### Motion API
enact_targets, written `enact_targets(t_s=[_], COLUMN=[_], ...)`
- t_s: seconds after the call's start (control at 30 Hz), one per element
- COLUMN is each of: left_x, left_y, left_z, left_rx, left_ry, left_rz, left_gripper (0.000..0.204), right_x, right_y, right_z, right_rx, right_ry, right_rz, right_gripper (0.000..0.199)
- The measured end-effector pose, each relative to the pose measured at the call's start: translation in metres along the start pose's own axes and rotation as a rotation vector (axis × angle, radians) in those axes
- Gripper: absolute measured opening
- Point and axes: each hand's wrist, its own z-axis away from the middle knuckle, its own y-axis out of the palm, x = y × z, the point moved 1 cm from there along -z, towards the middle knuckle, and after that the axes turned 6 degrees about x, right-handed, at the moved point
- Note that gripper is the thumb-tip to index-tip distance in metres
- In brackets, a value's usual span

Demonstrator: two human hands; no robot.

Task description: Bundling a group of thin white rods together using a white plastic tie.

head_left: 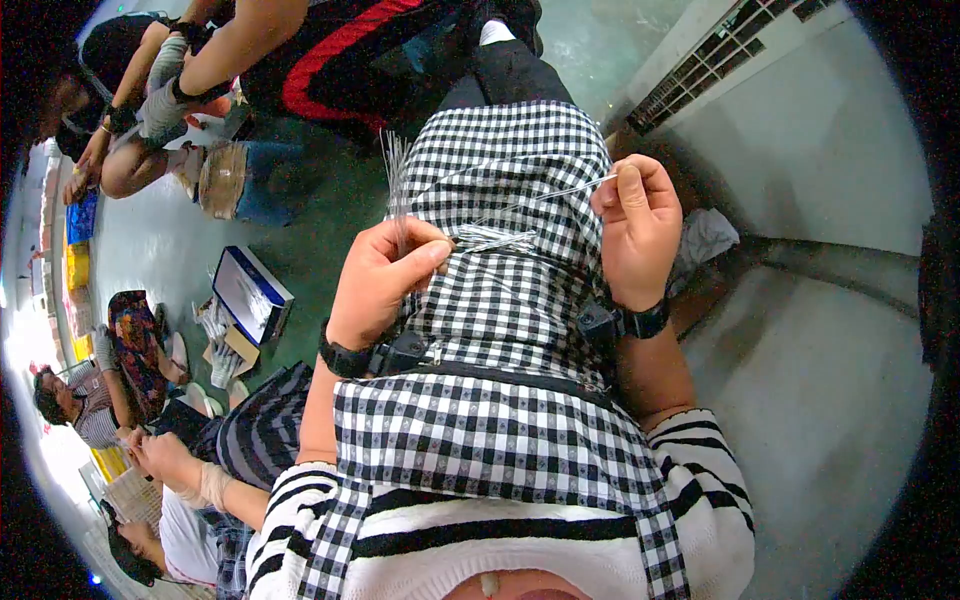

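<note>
My left hand (385, 275) is closed on a bundle of thin, silvery wire-like strands (395, 170), whose free ends stick up above the fingers. Between thumb and forefinger, my right hand (640, 225) pinches the end of a single thin strand (565, 192), stretched slantwise above my lap. A small heap of whitish-silver strands (495, 238) lies on my black-and-white checked apron (510, 310), beside the left thumb. Their exact material is too fine to make out. Dark bands circle both my wrists.
On the floor at left sits an open blue-edged box (250, 300) holding silvery strands, with grey-white gloves (225, 365) beside it. Co-workers sit close on my left and ahead. A pale wall (820, 130) with a grille stands to the right, near a crumpled whitish bag (708, 238).
</note>
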Motion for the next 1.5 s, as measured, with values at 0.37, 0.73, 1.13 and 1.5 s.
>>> enact_targets(t_s=[0.37, 0.73, 1.13, 1.5], left_x=[-0.014, -0.007, -0.016, -0.022], left_y=[-0.020, -0.016, -0.035, -0.032], left_z=[0.004, 0.011, 0.022, 0.021], left_rx=[-0.175, -0.133, -0.102, -0.127], left_ry=[0.104, 0.276, 0.361, 0.381], left_rz=[-0.219, -0.228, -0.100, -0.167], left_gripper=[0.009, 0.018, 0.015, 0.017], right_x=[0.009, -0.006, 0.000, 0.006], right_y=[0.018, -0.016, 0.015, 0.016], right_z=[0.001, 0.003, -0.005, -0.010], right_rx=[-0.029, 0.054, 0.090, 0.159], right_ry=[-0.028, 0.051, 0.115, 0.093], right_rz=[0.325, 0.164, -0.009, 0.009], right_gripper=[0.012, 0.012, 0.011, 0.009])
